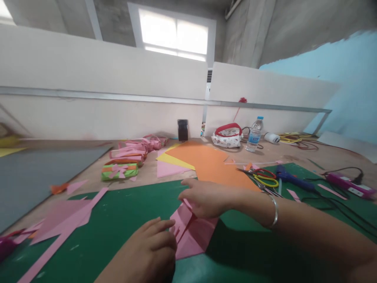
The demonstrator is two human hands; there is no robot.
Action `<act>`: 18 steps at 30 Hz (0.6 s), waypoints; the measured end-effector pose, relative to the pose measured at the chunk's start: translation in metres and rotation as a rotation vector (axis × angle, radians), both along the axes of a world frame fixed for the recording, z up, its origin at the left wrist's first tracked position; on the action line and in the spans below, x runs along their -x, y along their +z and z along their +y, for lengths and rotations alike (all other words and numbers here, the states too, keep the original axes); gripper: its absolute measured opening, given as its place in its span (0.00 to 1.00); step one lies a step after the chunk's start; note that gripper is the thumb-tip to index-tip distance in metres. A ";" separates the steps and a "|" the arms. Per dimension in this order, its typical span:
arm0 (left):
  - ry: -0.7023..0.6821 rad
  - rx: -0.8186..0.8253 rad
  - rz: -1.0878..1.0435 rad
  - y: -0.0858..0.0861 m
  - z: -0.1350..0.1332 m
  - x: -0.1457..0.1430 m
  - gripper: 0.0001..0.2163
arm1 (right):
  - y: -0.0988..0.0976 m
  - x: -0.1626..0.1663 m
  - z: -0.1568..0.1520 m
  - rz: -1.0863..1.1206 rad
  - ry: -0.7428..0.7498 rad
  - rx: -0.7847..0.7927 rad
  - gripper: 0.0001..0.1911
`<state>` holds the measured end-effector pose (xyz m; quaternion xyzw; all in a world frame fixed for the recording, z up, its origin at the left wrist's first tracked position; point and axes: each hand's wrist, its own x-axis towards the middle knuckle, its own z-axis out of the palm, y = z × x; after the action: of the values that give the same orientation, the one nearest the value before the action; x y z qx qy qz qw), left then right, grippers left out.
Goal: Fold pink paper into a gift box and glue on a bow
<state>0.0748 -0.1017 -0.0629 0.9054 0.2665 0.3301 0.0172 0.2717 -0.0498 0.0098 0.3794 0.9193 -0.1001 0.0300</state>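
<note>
A folded pink paper piece (193, 236) lies on the green cutting mat (126, 216) in front of me. My right hand (206, 198) reaches across from the right and rests on the paper's top edge, fingers curled around the fold, a silver bangle on the wrist. My left hand (150, 245) presses on the paper's left side with its fingers bent down over the edge. Both hands are touching the same pink piece.
Pink paper offcuts (63, 220) lie at the left of the mat. Orange (206, 159), yellow and pink sheets lie behind it. Scissors (262, 179), a blue glue gun (290, 177), a water bottle (255, 134), a pouch (227, 135) and finished paper boxes (120, 171) stand around.
</note>
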 end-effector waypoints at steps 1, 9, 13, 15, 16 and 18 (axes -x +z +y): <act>-0.033 0.042 0.032 0.007 0.000 0.002 0.16 | -0.002 0.004 0.001 -0.013 -0.014 -0.027 0.27; 0.159 0.446 0.195 0.058 0.019 0.012 0.13 | -0.007 0.018 0.006 -0.157 0.077 -0.115 0.10; 0.316 0.558 0.091 0.075 0.038 0.014 0.14 | 0.004 0.011 0.005 -0.179 -0.003 -0.118 0.09; 0.329 0.607 0.021 0.079 0.046 0.013 0.15 | 0.006 0.006 0.004 -0.188 -0.049 -0.128 0.07; 0.324 0.626 0.001 0.079 0.049 0.012 0.16 | 0.006 0.004 0.004 -0.190 -0.074 -0.137 0.07; 0.307 0.666 -0.041 0.076 0.053 0.008 0.17 | 0.004 0.000 0.004 -0.186 -0.131 -0.169 0.07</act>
<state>0.0667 -0.0486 0.0132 0.7927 0.4919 0.2421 0.2666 0.2716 -0.0455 0.0134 0.4475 0.8909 0.0116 0.0761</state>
